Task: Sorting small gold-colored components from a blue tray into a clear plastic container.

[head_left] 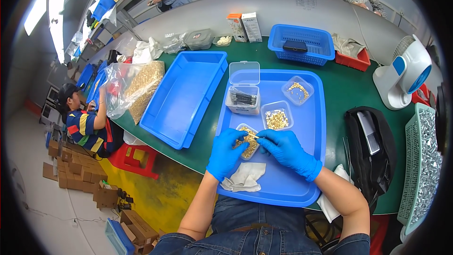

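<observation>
Both my hands wear blue gloves and meet over a small clear tub (246, 147) of gold-coloured metal parts. A thin gold-coloured piece (251, 135) spans the gap between my fingertips. My left hand (225, 153) pinches near its left end, though the fingers partly cover what they hold. My right hand (289, 152) is closed on the other end. Just beyond are a second clear tub (277, 115) with gold parts and a third tub (298, 89) with fewer. A lidded clear box (243, 99) holds dark thin pieces. By my left wrist lies a crumpled white cloth (245, 177).
All this sits in a blue tray (309, 184) on a green table (203, 158). An empty blue tray (184, 99) and a bag of gold parts (144, 82) are left; a black case (373, 151), white fan (401, 73) and green basket (408, 174) right. A co-worker (89, 123) sits left.
</observation>
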Motion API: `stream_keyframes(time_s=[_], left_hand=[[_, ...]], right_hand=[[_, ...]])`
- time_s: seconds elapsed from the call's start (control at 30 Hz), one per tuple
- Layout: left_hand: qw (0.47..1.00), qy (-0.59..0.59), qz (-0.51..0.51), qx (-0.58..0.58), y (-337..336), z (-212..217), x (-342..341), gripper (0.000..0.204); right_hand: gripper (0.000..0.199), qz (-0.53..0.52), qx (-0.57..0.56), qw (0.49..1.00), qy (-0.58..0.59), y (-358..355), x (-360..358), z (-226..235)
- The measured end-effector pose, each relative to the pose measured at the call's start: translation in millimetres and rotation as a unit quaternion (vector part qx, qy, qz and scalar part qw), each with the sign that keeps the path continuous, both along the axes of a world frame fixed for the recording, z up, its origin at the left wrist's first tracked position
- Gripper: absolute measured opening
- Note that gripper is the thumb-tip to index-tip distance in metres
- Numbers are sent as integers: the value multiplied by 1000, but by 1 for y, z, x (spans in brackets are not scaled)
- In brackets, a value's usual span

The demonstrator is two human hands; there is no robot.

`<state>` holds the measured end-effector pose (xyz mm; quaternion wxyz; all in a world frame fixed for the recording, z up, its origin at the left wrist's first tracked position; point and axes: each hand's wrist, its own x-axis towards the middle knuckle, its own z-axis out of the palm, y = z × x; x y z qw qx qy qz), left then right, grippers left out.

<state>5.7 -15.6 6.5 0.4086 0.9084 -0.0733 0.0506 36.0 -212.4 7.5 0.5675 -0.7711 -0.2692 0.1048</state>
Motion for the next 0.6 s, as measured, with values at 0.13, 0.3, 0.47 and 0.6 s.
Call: stream_keyframes(time_s=[0.13, 0.3, 0.47, 0.6], left_hand=[[962, -107, -44, 246, -7, -6, 4, 17], [968, -123, -51, 212, 0, -12, 6, 12], [995, 4, 44, -86, 3, -7, -2, 12], [922, 97, 96, -363, 1, 4, -12, 15]], right_hand=[[22, 3, 10, 1000, -20, 1, -3, -2], [23, 8, 14, 1000, -3, 2, -2, -2], [23, -1, -41, 998, -46, 1, -1, -4], [23, -5, -53, 995, -85, 1, -1, -4]])
